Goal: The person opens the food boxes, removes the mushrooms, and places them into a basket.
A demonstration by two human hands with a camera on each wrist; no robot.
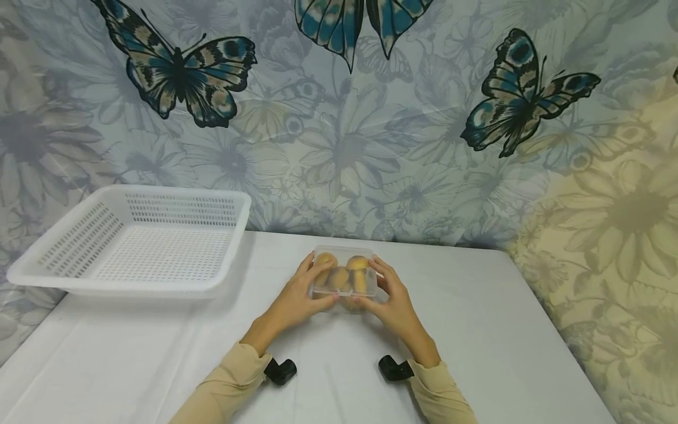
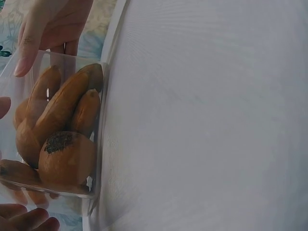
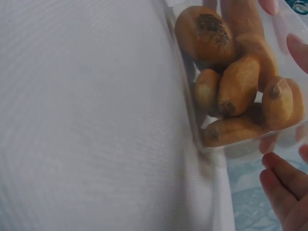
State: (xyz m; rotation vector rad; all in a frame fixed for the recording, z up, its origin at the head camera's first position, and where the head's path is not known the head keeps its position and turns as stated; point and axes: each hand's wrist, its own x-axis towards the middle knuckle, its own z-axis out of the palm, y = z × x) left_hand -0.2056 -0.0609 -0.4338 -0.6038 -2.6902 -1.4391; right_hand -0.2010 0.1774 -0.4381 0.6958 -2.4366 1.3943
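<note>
A clear plastic box [image 1: 344, 292] with a lid stands on the white table near its back edge, filled with several brown, mushroom-like pieces [image 1: 339, 278]. Some pieces are round and others long; one round piece [image 2: 67, 161] carries a dark rough patch. My left hand [image 1: 296, 300] holds the box by its left side, thumb at the front and fingers along the side. From the right, my right hand [image 1: 394, 300] grips it the same way, its fingers [image 3: 284, 180] partly behind the clear wall. Both thumbs rest near the lid's front edge.
A white perforated plastic basket [image 1: 222, 268] stands at the table's back left, its left end near the edge. The white cloth-covered table [image 1: 466, 330] runs to a wall with butterfly and flower patterns [image 1: 344, 147]. A black wrist camera sits on each beige sleeve [image 1: 228, 377].
</note>
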